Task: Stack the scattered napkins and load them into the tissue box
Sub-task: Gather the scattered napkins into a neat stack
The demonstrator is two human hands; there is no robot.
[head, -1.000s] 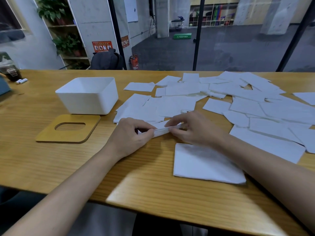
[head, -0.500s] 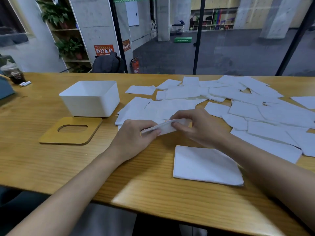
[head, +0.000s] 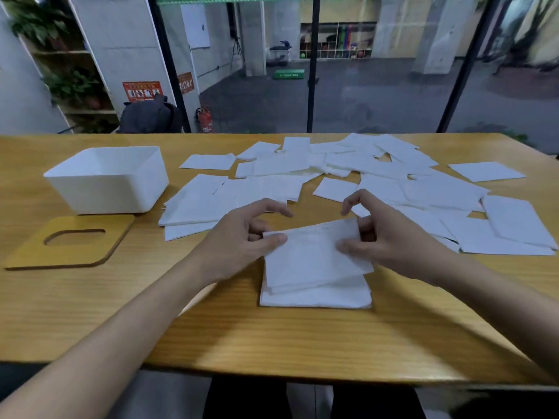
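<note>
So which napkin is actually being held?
The napkin pinched between left hand and right hand, above the near stack; the others lie loose, unheld.

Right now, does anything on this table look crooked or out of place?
Yes. The held napkins, pinched by the left hand and right hand, sit rotated over the stack below, so edges do not line up. Scattered napkins overlap untidily behind, and the wooden lid lies off the tissue box.
</note>
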